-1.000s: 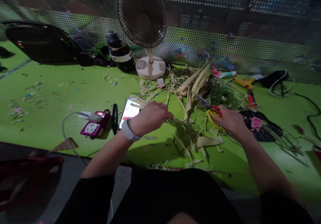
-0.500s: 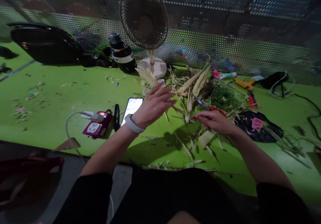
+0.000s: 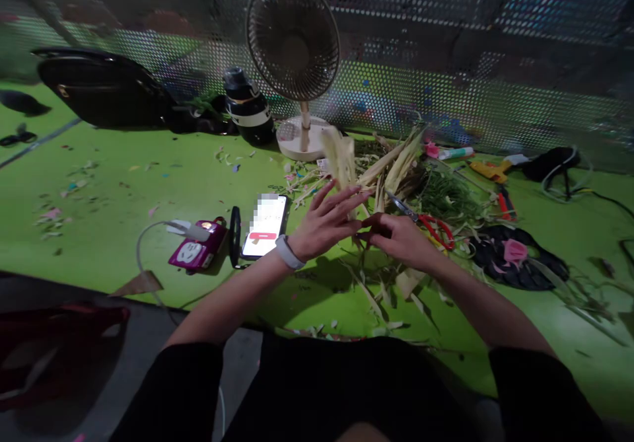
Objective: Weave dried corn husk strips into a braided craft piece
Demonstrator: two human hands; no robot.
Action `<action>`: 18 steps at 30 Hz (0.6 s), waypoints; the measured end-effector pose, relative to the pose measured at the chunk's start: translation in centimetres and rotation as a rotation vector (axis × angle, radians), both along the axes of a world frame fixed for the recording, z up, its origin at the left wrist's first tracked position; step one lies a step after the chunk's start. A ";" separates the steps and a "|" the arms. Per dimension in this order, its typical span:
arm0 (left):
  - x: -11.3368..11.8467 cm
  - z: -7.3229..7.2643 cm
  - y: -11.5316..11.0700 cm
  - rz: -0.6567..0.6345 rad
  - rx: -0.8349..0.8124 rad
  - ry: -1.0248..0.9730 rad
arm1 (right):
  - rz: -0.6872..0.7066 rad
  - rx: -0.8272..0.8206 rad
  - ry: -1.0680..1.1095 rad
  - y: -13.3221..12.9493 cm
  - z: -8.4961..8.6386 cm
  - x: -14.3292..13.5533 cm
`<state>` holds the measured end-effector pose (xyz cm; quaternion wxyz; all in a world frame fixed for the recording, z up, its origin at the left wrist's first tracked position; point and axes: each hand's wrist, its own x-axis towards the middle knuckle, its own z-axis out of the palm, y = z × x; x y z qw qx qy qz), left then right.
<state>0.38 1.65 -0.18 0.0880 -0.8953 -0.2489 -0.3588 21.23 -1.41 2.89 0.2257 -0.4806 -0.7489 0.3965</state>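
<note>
My left hand wears a grey wristband and is closed on a pale corn husk, which stands up above its fingers. The husk's lower end is hidden behind those fingers. My right hand meets the left fingertips, its thumb and fingers pinched together; what lies between them is too small to make out. Just beyond the right hand, red-handled scissors lie with their blades against a pile of dried corn husks. Loose husk strips are scattered below both hands.
On the green table stand a fan and a dark bottle. A lit phone and a purple power socket lie left. Green strands, a yellow glue gun and a black item with pink pieces lie right.
My hands have come together. The left moved right and slightly down, and its husk now stands more upright. My right hand moved left to the left fingertips. The view has shifted slightly.
</note>
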 end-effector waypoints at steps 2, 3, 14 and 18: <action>-0.4 0.0 -0.1 0.070 0.012 -0.024 | 0.006 -0.097 0.145 0.7 -1.1 -1.2; -0.5 0.0 -0.2 0.096 0.022 -0.030 | 0.011 -0.133 0.194 1.0 -1.4 -1.5; -0.8 -1.1 0.3 0.205 -0.047 0.015 | -0.022 -0.400 0.457 1.4 -2.8 -2.9; -0.7 -1.1 0.5 0.366 -0.267 -0.321 | -0.065 -0.493 0.629 1.4 -3.9 -3.3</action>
